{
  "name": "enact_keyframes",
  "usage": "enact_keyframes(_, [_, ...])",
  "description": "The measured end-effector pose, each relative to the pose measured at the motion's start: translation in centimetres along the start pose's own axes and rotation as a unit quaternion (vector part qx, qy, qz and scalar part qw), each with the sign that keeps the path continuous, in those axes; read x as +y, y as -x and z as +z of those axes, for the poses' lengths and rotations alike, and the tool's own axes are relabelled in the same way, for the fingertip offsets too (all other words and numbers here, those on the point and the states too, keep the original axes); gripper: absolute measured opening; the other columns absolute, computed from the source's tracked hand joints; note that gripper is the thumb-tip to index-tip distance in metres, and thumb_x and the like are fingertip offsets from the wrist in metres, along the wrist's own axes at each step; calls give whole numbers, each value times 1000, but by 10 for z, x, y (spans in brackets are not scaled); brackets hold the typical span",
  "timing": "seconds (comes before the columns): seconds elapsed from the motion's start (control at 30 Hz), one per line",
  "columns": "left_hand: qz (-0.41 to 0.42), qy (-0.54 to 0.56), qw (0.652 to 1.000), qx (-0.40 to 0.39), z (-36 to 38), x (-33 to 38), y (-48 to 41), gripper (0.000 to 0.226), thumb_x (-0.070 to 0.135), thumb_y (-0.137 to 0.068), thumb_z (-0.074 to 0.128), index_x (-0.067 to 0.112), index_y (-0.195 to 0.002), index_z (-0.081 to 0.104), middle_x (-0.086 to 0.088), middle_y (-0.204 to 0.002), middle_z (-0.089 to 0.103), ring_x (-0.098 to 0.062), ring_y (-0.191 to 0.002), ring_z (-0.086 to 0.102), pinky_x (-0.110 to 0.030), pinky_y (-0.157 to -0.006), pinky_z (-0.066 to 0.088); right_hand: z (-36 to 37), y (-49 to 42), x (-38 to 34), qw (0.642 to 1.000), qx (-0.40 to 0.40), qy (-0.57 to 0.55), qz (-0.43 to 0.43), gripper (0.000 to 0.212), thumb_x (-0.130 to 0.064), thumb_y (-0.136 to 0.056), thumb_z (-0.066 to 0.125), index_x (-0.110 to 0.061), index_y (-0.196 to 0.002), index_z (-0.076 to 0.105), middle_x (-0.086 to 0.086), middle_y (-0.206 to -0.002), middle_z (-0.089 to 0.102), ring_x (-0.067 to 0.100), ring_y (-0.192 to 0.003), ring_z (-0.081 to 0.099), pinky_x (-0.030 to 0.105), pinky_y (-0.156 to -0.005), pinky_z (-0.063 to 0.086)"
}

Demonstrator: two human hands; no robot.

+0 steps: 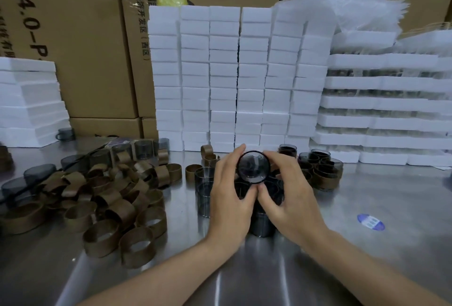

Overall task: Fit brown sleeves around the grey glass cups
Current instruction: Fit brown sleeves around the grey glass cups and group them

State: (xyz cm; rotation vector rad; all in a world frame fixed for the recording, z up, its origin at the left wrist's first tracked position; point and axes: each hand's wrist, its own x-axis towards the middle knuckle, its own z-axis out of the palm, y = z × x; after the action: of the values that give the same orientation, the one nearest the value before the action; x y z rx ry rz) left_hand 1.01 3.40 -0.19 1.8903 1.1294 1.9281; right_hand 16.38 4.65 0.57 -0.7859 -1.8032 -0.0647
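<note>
Both hands hold one grey glass cup (253,167) above the steel table, its round end turned toward me. My left hand (230,193) wraps its left side and my right hand (288,193) its right side, thumbs meeting underneath. Whether a sleeve is on this cup is hidden by my fingers. Bare grey cups (204,183) stand just below and left of my hands. A heap of loose brown sleeves (110,198) covers the table's left part. Cups with brown sleeves on them (322,168) stand grouped at the right.
Stacked white foam trays (239,78) form a wall behind the work area, with more foam stacks at left (29,100) and right (386,110). Cardboard boxes (80,36) stand behind. A blue-and-white sticker (370,221) lies on the steel table (244,281) at right.
</note>
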Motion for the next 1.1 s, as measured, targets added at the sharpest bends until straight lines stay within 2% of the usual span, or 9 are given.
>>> enact_keyframes(0.17, [-13,0,1000,-6,3,-8,1,77,-5,-87,80,32,-150,58,24,-142,51,-8,-140,54,-34,-116,50,3,12,5,1000,0,-19,25,61,-20,-97,67,-29,-153,48,-14,-142,55,9,-133,57,25,-107,49])
enact_keyframes(0.37, [-3,4,1000,-15,2,-4,2,76,4,-89,83,38,-152,56,23,-142,52,-8,-140,54,-28,-114,49,2,14,5,999,20,-29,13,61,-23,-100,63,-21,-158,46,-12,-145,54,11,-135,56,32,-109,49])
enact_keyframes(0.53, [-45,29,998,-45,2,-3,3,67,52,-93,81,41,-154,54,24,-139,65,-2,-135,59,-27,-111,49,1,20,7,998,15,-38,48,66,-40,-104,56,-19,-165,40,-12,-158,52,14,-148,49,47,-120,44])
enact_keyframes(0.63, [-88,76,992,-53,2,-4,3,73,77,-86,68,48,-152,52,23,-124,74,-1,-123,67,-24,-103,51,-2,22,6,997,-4,-50,58,73,-45,-101,59,-24,-167,36,-25,-162,46,7,-152,45,34,-124,39])
enact_keyframes(0.7, [-105,115,987,-50,3,-5,3,69,78,-91,59,44,-151,52,19,-110,79,-4,-110,73,-21,-95,53,-1,22,6,998,-13,-47,42,75,-42,-99,65,-24,-167,38,-27,-157,48,6,-148,50,23,-120,39])
enact_keyframes(0.77, [-112,134,984,-42,4,-5,3,63,74,-96,50,38,-147,54,17,-103,79,-7,-103,75,-26,-96,56,0,20,7,998,-12,-39,45,76,-40,-96,70,-25,-165,40,-22,-150,53,7,-140,55,16,-114,41])
enact_keyframes(0.87, [-105,133,985,-25,5,-5,2,46,67,-103,41,38,-134,58,14,-103,76,-10,-101,74,-32,-91,58,2,19,7,998,-2,-20,63,75,-49,-94,75,-30,-161,46,-23,-138,52,6,-131,57,9,-106,40])
enact_keyframes(1.0, [-95,104,989,-40,6,-7,4,43,52,-113,34,41,-150,52,41,-111,70,16,-111,65,-4,-91,45,6,17,2,995,32,-6,93,74,-72,-94,66,-35,-156,51,-30,-120,49,3,-116,59,7,-95,42])
enact_keyframes(1.1, [-90,90,989,-75,7,-9,6,48,51,-115,32,46,-162,43,52,-99,63,26,-107,58,1,-93,39,8,17,1,993,49,2,104,70,-71,-95,64,-35,-154,53,-29,-114,50,6,-112,60,10,-93,44])
